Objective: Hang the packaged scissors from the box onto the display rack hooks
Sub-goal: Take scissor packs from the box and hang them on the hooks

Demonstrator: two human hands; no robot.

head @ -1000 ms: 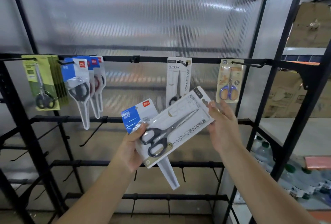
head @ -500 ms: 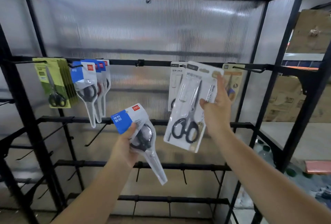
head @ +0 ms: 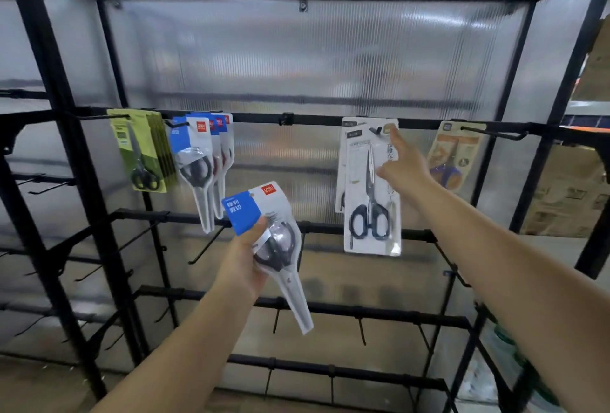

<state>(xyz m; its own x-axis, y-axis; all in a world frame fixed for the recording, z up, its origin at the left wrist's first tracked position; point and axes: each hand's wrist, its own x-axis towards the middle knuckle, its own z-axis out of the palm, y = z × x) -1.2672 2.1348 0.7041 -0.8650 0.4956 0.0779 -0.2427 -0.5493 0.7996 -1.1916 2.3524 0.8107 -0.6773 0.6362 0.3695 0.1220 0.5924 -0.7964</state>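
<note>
While our right hand [head: 401, 168] reaches up to the white pack of black-handled scissors [head: 371, 188], the head view shows its fingers straight and slightly apart, fingertips touching the card's top right corner beside the hook [head: 375, 130]. The pack hangs upright from the top bar of the display rack [head: 290, 118], with another white pack just behind it. We judge the step to be seating: press the card back along the hook until the hole sits well behind the upturned tip, then let go gently so the card does not swing off.

Our left hand [head: 246, 259] grips the blue-label scissors pack [head: 267, 244], fingers and thumb curled round it, blade end pointing down and right. Matching blue packs [head: 201, 161] hang at upper left; that hook looks the sensible destination. The box is not in view.
</note>
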